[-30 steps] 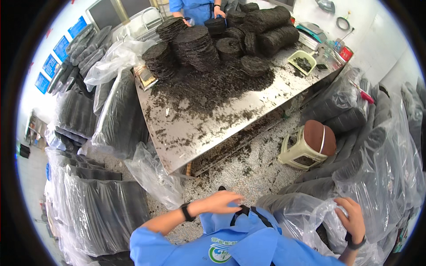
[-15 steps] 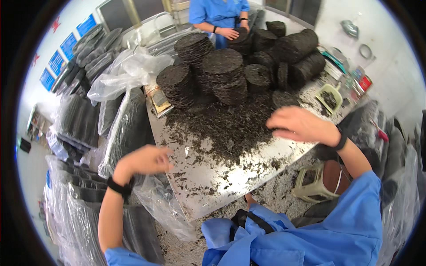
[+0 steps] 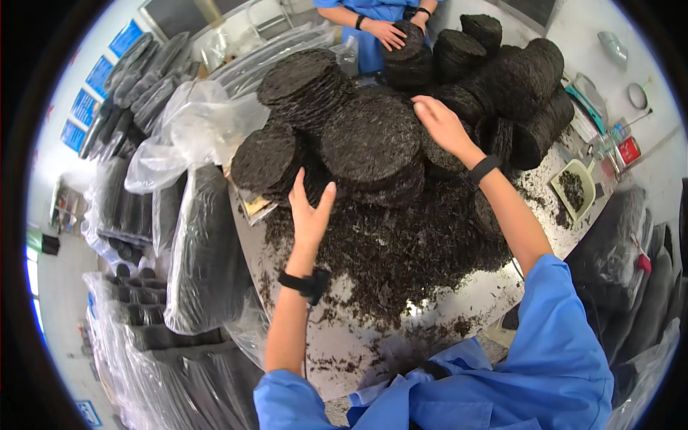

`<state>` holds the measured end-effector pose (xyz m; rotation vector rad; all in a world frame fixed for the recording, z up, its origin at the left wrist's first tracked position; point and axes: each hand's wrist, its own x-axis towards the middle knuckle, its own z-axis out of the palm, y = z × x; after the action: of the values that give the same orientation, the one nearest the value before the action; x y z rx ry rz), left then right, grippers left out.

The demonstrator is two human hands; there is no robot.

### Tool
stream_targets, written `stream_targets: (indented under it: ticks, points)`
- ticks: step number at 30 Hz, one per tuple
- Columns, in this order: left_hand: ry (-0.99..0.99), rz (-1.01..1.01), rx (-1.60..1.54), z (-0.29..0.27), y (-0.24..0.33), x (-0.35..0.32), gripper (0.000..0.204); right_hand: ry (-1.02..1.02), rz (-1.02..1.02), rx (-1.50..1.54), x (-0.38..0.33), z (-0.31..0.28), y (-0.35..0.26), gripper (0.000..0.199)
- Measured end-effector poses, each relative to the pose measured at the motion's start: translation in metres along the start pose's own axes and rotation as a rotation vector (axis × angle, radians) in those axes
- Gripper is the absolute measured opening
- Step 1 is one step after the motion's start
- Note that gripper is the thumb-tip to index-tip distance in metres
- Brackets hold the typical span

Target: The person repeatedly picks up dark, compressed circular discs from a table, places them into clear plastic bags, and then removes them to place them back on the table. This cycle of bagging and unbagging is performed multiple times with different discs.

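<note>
My left hand (image 3: 310, 208) is open, thumb and fingers spread, beside the near left side of the middle stack of dark round sheets (image 3: 370, 136), which look like dried seaweed. Fingers stretched out, my right hand (image 3: 444, 127) rests at the far right edge of that same stack. Neither hand grips it. Another stack (image 3: 265, 158) stands to the left, and a tall one (image 3: 304, 82) rises behind. Loose dark flakes (image 3: 401, 251) lie heaped in front of the stacks on the pale table (image 3: 337, 358).
Across the table, a co-worker's hand (image 3: 385, 32) lies on a stack (image 3: 407, 61). More rolls (image 3: 523, 79) are piled back right. A dustpan (image 3: 584, 190) with flakes sits at the right edge. Plastic-wrapped dark rolls (image 3: 204, 251) crowd the left side; filled bags (image 3: 609, 244) stand right.
Both my hands have moved forward from above the near part of the table to the middle stack, one on each side. My body and view have come closer to the stacks.
</note>
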<state>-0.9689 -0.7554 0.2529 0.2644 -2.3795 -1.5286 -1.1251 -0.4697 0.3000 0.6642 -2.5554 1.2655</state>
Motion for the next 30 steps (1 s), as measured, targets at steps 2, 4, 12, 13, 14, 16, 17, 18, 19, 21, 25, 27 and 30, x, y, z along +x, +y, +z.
stream_targets:
  ticks: [2,4,12,13,14,16,17,18,19,21,25,27,30]
  points:
    - [0.112,0.301,0.170,0.035,0.035,0.015,0.065,-0.087,0.433,0.240,0.010,0.004,0.079,0.063]
    - [0.069,0.260,0.243,0.060,0.041,0.034,0.060,-0.179,0.575,0.264,0.014,0.030,0.133,0.074]
    - [-0.093,0.048,0.145,0.062,-0.020,0.018,0.064,-0.612,0.636,0.367,0.068,0.127,0.224,0.091]
    - [-0.098,0.057,0.166,0.053,-0.031,0.012,0.068,-0.631,0.627,0.359,0.073,0.142,0.224,0.093]
    - [-0.118,0.041,0.145,0.050,-0.038,0.007,0.069,-0.676,0.642,0.262,0.076,0.159,0.238,0.093]
    - [-0.122,-0.025,0.036,0.055,-0.042,0.009,0.067,-0.726,0.687,0.116,0.085,0.177,0.270,0.095]
    - [-0.122,-0.044,0.021,0.055,-0.046,0.008,0.067,-0.743,0.723,0.111,0.085,0.182,0.273,0.096]
    - [-0.120,-0.079,0.006,0.057,-0.050,0.007,0.069,-0.759,0.758,0.107,0.082,0.183,0.278,0.096]
    - [-0.115,-0.085,-0.011,0.054,-0.053,0.006,0.069,-0.783,0.777,0.124,0.083,0.187,0.274,0.097]
    - [-0.106,-0.096,-0.049,0.050,-0.058,0.004,0.070,-0.826,0.807,0.151,0.084,0.187,0.269,0.099]
    - [-0.092,-0.154,-0.130,0.042,-0.066,0.001,0.074,-0.881,0.879,0.200,0.080,0.173,0.249,0.103]
    - [-0.122,-0.200,-0.307,0.033,-0.082,-0.008,0.073,-0.890,0.910,0.231,0.077,0.162,0.237,0.106]
    - [-0.041,-0.157,-0.295,0.028,-0.084,-0.021,0.070,-0.889,0.957,0.285,0.067,0.138,0.216,0.109]
